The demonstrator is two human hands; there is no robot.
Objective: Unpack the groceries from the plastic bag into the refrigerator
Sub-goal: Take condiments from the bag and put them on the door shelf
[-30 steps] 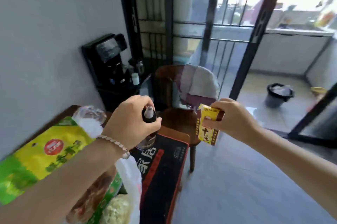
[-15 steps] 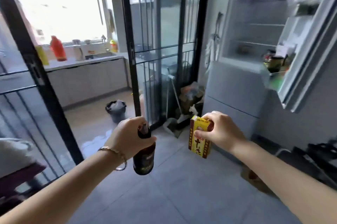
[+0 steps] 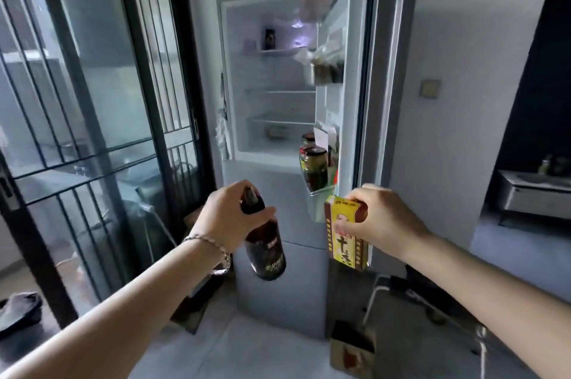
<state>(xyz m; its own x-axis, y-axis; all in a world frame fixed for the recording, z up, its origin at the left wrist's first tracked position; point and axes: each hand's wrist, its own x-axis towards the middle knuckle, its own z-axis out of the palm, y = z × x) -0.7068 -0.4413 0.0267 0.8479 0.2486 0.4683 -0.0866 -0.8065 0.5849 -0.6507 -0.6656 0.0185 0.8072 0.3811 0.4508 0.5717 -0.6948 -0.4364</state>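
My left hand point(image 3: 227, 219) grips the neck of a dark brown bottle point(image 3: 265, 250), which hangs tilted in front of the refrigerator point(image 3: 265, 181). My right hand point(image 3: 383, 224) holds a yellow and red box point(image 3: 344, 238) by its top. The refrigerator's upper door point(image 3: 349, 100) stands open to the right. Its white shelves point(image 3: 278, 122) are mostly bare, with a small dark jar point(image 3: 268, 39) on the top shelf. Both hands are below the open compartment, level with the lower door bin point(image 3: 319, 193). The plastic bag is out of view.
Jars point(image 3: 313, 164) fill the lower door bin, and bagged items point(image 3: 327, 65) sit in an upper one. A black-framed glass sliding door point(image 3: 92, 131) stands to the left. A cardboard box point(image 3: 352, 351) and a white frame point(image 3: 375, 301) lie on the floor at the right.
My view has swung right from the table, past the balcony doors, to face the open refrigerator. Both hands kept hold of the bottle and the box and came closer to the fridge.
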